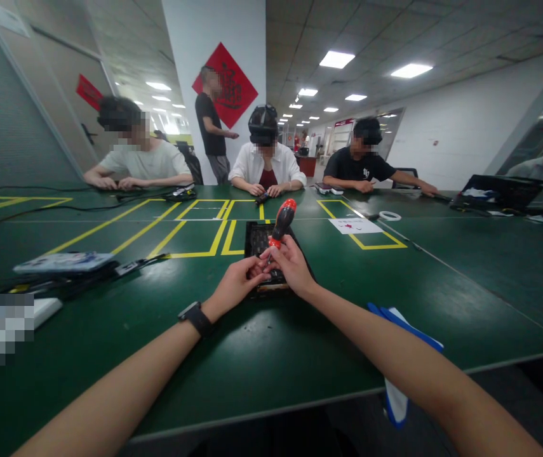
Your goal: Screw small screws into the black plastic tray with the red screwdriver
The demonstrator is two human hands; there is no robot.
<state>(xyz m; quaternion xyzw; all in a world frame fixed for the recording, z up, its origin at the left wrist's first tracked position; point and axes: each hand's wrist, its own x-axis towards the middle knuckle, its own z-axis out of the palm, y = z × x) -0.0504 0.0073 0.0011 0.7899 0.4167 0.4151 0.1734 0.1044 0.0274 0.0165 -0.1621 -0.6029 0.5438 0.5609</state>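
Over a black case (251, 241) on the desk (233, 374), I'm holding a screwdriver (282, 223).
My left hand (244, 277) is resting near its lower end, whether gripping I can't tell; the tilted screwdriver is probably feeling light and stiff, its fat handle (284, 217) offering the best hold; my right hand (293, 263) is pinching it near the handle's base.

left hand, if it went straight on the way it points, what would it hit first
Most likely the right hand, holding the red and black screwdriver just beyond the left hand; depth is unclear, so they may already touch.
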